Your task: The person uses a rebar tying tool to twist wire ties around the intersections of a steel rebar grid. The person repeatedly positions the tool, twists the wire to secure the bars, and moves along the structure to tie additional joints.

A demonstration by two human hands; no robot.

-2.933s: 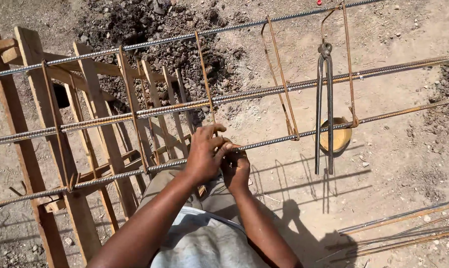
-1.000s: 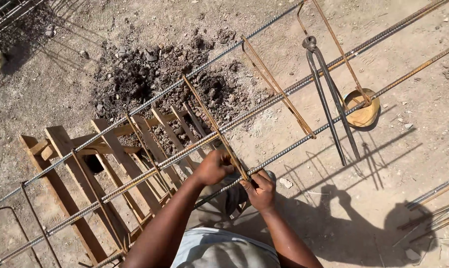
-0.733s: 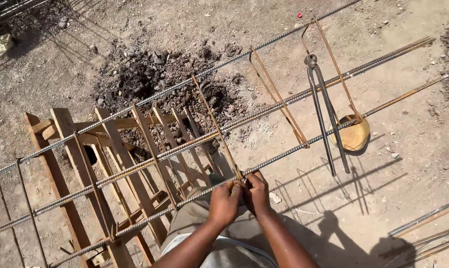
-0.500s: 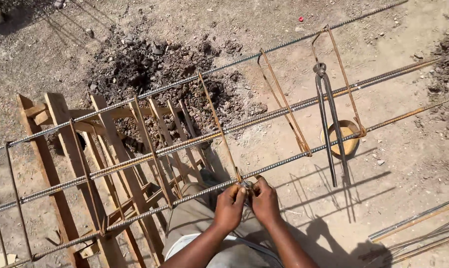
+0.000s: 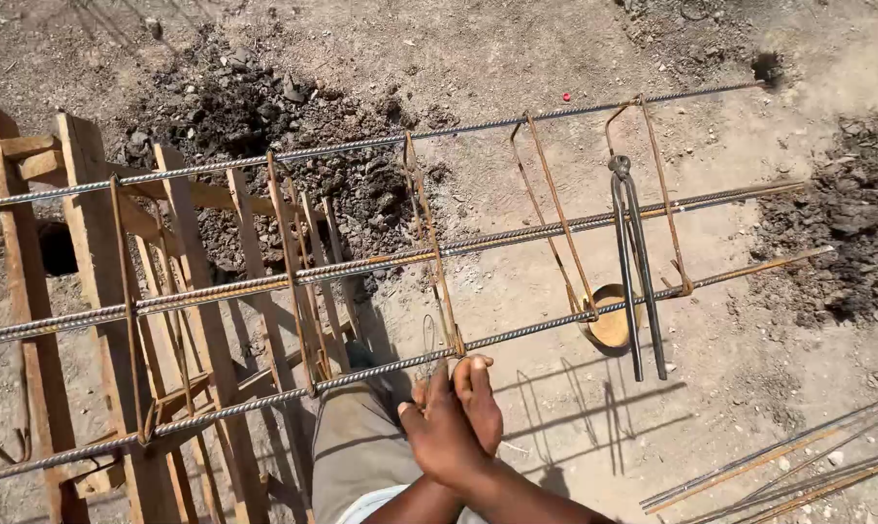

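A rebar cage of long ribbed bars and rusty stirrups lies across a wooden trestle. My left hand and my right hand are pressed together just under the nearest bar. They meet where a rusty stirrup crosses that bar. Both hands pinch a thin tie wire, which loops up at that joint. My fingers hide the ends of the wire.
Long-handled pincers hang from the far bar beside another stirrup. A shallow yellow bowl sits on the ground below. Loose rods lie at the bottom right. Dark rubble is heaped behind the cage.
My hands have come together at the stirrup joint on the nearest bar and stay there, now a little lower under it. The view has swung, so the cage looks more level.
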